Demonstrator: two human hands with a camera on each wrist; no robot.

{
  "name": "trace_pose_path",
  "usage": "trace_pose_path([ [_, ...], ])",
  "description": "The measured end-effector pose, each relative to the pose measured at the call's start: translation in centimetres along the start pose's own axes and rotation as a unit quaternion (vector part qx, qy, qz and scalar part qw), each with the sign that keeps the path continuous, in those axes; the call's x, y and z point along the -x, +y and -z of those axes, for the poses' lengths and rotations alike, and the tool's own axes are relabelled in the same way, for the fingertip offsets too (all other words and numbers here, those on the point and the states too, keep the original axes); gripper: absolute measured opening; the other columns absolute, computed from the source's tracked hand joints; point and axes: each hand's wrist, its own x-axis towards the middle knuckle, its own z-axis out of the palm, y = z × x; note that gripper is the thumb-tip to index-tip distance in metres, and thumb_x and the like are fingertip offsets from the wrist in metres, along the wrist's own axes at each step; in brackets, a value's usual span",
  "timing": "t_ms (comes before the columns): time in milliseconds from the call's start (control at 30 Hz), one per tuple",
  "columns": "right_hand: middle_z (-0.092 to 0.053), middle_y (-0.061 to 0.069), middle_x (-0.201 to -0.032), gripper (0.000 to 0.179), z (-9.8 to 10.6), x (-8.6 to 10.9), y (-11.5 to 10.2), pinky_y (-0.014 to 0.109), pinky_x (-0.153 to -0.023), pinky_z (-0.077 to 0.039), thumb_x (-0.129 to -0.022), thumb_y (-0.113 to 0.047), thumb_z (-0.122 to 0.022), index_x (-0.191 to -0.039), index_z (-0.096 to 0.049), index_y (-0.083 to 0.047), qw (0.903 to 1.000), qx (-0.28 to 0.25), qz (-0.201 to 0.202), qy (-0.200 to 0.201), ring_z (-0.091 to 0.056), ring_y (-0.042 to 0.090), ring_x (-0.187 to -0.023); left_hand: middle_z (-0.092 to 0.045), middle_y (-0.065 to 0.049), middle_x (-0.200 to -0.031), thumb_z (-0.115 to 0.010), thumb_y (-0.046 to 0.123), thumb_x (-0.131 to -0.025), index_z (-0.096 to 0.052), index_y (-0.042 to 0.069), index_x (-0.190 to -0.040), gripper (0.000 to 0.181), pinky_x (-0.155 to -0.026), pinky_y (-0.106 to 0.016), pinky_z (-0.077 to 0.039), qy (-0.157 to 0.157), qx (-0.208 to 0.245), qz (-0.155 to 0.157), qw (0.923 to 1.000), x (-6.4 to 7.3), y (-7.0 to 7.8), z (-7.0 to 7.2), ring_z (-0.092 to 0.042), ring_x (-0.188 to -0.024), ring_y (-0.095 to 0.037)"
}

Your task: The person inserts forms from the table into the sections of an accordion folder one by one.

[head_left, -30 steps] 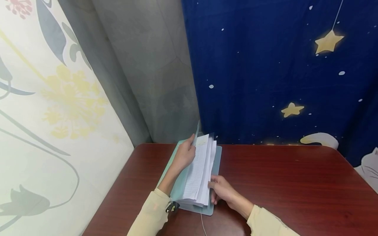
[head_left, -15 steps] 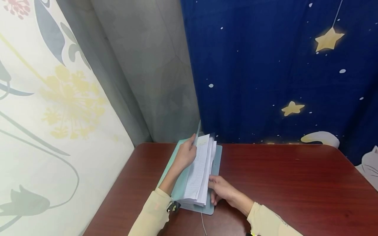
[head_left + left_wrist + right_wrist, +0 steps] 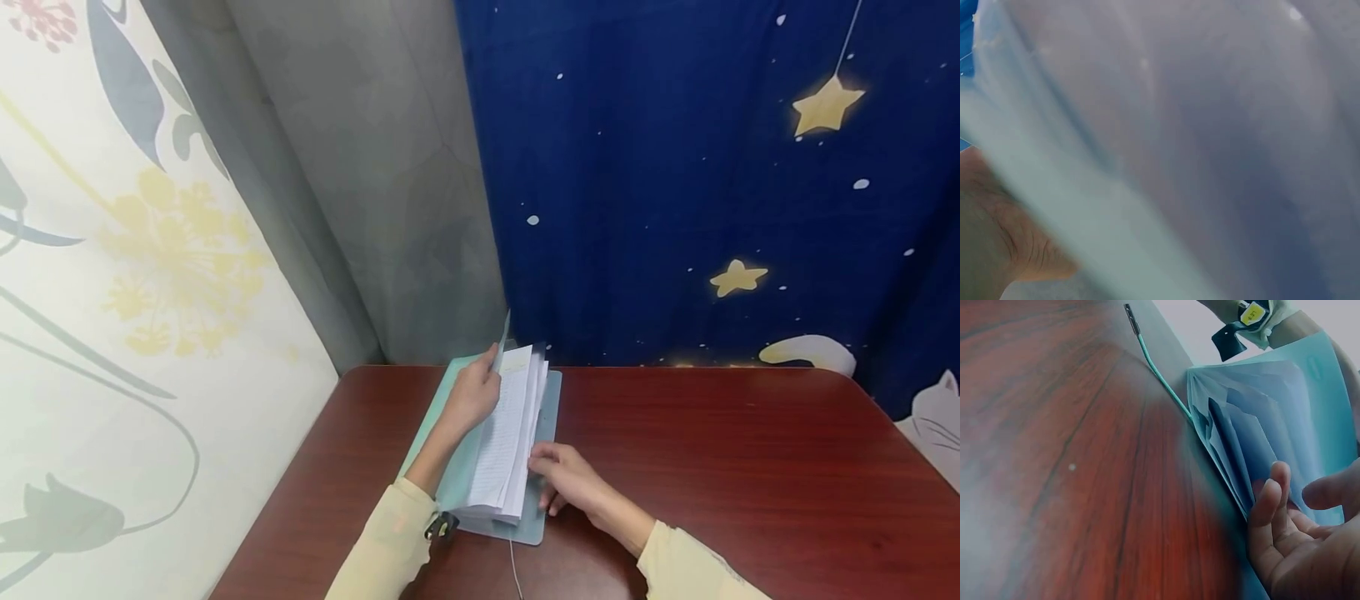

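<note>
A teal document folder (image 3: 551, 408) lies spread on the table, with a sheaf of white lined papers (image 3: 504, 433) inside it. My left hand (image 3: 472, 393) grips the raised teal cover (image 3: 459, 475) near its upper edge. In the left wrist view, the blurred cover (image 3: 1104, 219) fills much of the frame and hides the fingertips. My right hand (image 3: 566, 477) is at the right edge of the papers. Its thumb stands apart from the bent fingers in the right wrist view, close over the folder's translucent inner sleeves (image 3: 1266, 425).
The folder rests on a reddish-brown wooden table (image 3: 720, 467). A thin cord (image 3: 515, 567) with a dark tip runs from the folder's near edge. Behind the table hang a grey curtain (image 3: 375, 183) and a blue starry one (image 3: 637, 183); a white patterned panel (image 3: 150, 417) stands at left.
My right hand has shifted slightly to the right, and its thumb and fingers have eased away from the paper edge. The left hand and the cover have hardly moved.
</note>
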Motion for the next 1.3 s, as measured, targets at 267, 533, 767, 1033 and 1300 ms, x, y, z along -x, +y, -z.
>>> trace_pose_path([
  [267,-0.076,0.015,-0.112,0.032,1.1,2.1,-0.3,0.033,-0.048,-0.050,-0.103,-0.018,-0.061,-0.131,-0.057,-0.002,0.9923,0.059,0.038,0.102,-0.065,0.019,-0.059,-0.075,-0.023,-0.102,-0.044,0.012,-0.102,-0.048,0.012,-0.160,0.058,-0.051,-0.034,-0.037,0.018,-0.046,0.019,0.9986,0.4,0.6,-1.2,-0.055,-0.070,-0.025],
  [533,-0.076,0.009,-0.115,0.035,1.8,4.2,-1.0,0.033,-0.046,-0.048,-0.102,-0.020,-0.066,-0.134,-0.057,-0.008,0.9803,0.100,0.042,0.165,-0.067,0.020,-0.066,-0.062,-0.016,-0.065,-0.048,0.005,-0.099,-0.049,0.007,-0.158,0.060,-0.043,-0.034,-0.030,0.031,-0.107,-0.014,0.9937,1.1,1.0,-2.8,-0.038,-0.051,-0.019],
  [767,-0.073,0.000,-0.110,0.033,2.8,5.6,-1.3,0.028,-0.059,-0.050,-0.101,-0.020,-0.069,-0.132,-0.061,-0.012,0.9651,0.174,0.058,0.187,-0.066,0.015,-0.072,-0.058,-0.008,-0.059,-0.053,0.005,-0.099,-0.050,0.005,-0.157,0.058,-0.042,-0.033,-0.034,0.032,-0.156,-0.033,0.9866,1.4,1.4,-4.2,-0.047,-0.051,-0.019],
  [1033,-0.072,0.002,-0.117,0.032,4.4,7.1,-1.2,0.030,-0.080,-0.052,-0.102,-0.023,-0.069,-0.131,-0.061,-0.013,0.9496,0.233,0.066,0.199,-0.065,0.008,-0.090,-0.075,-0.015,-0.078,-0.059,0.009,-0.098,-0.053,0.005,-0.154,0.056,-0.046,-0.041,-0.047,0.040,-0.227,-0.070,0.9706,2.0,2.0,-6.1,-0.071,-0.067,-0.029],
  [1300,-0.074,0.004,-0.123,0.028,5.3,7.9,-1.4,0.038,-0.091,-0.056,-0.101,-0.024,-0.069,-0.127,-0.064,-0.014,0.9418,0.252,0.077,0.209,-0.069,0.016,-0.107,-0.073,-0.017,-0.136,-0.064,0.011,-0.097,-0.056,-0.003,-0.149,0.055,-0.056,-0.046,-0.059,0.024,-0.310,-0.090,0.9463,2.5,2.7,-8.3,-0.078,-0.082,-0.033],
])
